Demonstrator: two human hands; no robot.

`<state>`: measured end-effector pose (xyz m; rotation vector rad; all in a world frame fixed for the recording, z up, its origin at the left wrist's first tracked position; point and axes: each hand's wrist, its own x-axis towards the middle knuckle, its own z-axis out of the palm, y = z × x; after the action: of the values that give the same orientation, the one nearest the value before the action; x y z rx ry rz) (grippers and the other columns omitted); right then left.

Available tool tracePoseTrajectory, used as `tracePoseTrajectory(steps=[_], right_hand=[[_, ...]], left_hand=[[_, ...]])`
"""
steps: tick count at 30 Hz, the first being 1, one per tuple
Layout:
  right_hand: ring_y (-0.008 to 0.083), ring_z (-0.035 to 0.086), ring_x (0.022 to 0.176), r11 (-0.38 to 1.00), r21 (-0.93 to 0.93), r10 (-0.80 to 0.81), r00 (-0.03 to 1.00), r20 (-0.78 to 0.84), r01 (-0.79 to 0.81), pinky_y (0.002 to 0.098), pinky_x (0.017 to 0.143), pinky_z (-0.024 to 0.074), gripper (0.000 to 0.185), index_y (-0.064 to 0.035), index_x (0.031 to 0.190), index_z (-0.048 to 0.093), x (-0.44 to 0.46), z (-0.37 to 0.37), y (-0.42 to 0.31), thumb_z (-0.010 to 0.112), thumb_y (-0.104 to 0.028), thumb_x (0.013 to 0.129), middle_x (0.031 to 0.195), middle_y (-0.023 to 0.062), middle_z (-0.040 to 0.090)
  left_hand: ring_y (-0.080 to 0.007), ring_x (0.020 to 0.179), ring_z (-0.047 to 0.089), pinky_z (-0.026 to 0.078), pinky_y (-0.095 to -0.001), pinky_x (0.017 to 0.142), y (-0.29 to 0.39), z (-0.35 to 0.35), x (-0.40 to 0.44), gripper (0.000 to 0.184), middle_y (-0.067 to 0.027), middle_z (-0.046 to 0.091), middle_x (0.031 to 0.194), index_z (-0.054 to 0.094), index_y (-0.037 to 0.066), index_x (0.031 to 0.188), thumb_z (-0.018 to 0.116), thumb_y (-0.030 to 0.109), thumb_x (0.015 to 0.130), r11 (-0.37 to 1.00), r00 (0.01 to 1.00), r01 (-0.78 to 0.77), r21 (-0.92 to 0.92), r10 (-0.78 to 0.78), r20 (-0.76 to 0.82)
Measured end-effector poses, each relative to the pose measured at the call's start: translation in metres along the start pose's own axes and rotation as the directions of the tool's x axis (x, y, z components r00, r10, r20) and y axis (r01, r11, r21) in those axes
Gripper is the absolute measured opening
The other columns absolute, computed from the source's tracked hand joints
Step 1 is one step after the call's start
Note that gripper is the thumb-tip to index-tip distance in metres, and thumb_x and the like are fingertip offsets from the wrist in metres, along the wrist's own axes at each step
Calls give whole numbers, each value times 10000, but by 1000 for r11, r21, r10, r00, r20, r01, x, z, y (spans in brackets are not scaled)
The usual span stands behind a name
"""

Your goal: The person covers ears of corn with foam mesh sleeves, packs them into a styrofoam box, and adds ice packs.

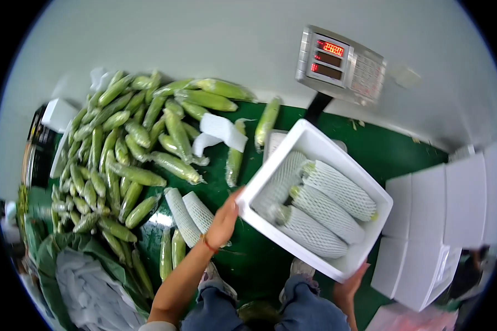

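Observation:
A white foam box (341, 274) is between my two hands, turned at an angle and partly covering the scale's platform. Inside lie several ears of corn in white foam net sleeves (328, 213). My left hand (224, 222) grips the box's left corner, its fingers pressed to the wall. My right hand (352, 283) holds the near right corner from below, with its fingers partly hidden. Whether the box rests on the platform I cannot tell. Just left of my left hand lie two sleeved ears of corn (183, 217).
Film-wrapped green ears of corn (135, 175) are heaped on the left. Behind the box stands a scale display (331, 58) with red digits. White foam boxes (419, 209) are stacked at right. A green sack (44, 251) with white foam sleeves (94, 287) is at lower left.

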<state>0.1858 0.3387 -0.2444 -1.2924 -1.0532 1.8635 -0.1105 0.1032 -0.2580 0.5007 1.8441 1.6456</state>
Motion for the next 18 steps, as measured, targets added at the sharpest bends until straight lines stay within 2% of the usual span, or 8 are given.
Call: tracePoseTrajectory(steps=[3,5,7,11,12,14,16,18], right_hand=[[275,413,1269,968,-238,-67,996,61,80,381,1074,306,587,-27,1415,310,52,-23,-25,333,-438,997,1398,151,408],[281,426,1259,551,-689,-360,879,314,472,375,1072,312,573,-11,1411,303,98,-62,-36,363,-398,992,1411,173,373],[301,438,1253,-168,-410,-590,242,770,896,386,1068,323,551,-12,1425,271,106,10,-70,376,-337,992,1434,196,318],[310,559,1108,458,-87,-461,321,827,885,389,986,407,379,-17,1265,496,-23,156,-127,462,-252,969,1217,181,541],[316,607,1040,147,17,-402,45,915,989,393,954,443,346,-22,1153,619,-40,180,-130,491,-285,969,1074,160,661],[278,606,1018,284,57,-87,-33,996,957,364,881,468,331,0,1161,610,-88,222,-124,469,-228,967,1064,145,659],[307,573,1056,362,397,174,-479,860,844,368,934,419,335,17,1219,523,-124,249,-106,493,-139,925,1187,183,570],[296,588,971,589,347,259,-578,774,730,368,855,441,214,41,1047,594,-180,247,-84,523,-85,889,1020,158,632]], left_hand=[[-266,1383,250,157,-362,1134,-9,7,-59,586,-158,289,1486,308,-53,1403,275,381,1011,980,994,-61,-188,76,74],[-253,1377,270,181,-350,1127,1,-5,-94,568,-157,306,1481,297,-22,1421,314,366,1007,998,996,-29,-63,35,86],[-247,1311,390,278,-343,1088,9,-23,-132,528,-157,386,1438,327,19,1420,363,337,1000,992,994,35,121,-21,-111],[-162,1034,584,457,-306,903,34,-40,-276,401,-101,607,1175,459,32,1326,499,194,962,947,567,299,116,-79,-820],[-145,977,602,475,-295,865,44,-34,-316,375,-88,639,1106,485,38,1300,525,152,945,926,382,375,46,-109,-918],[-139,897,617,492,-283,807,65,7,-407,343,-76,660,1048,532,60,1255,544,103,914,868,130,496,34,-36,-991],[-184,816,648,510,-311,727,77,68,-502,323,-93,671,957,569,61,1206,571,124,889,821,4,557,126,150,-989],[-196,784,647,511,-318,695,103,134,-607,305,-102,671,939,579,71,1197,550,119,897,601,-254,797,-60,243,-936]])
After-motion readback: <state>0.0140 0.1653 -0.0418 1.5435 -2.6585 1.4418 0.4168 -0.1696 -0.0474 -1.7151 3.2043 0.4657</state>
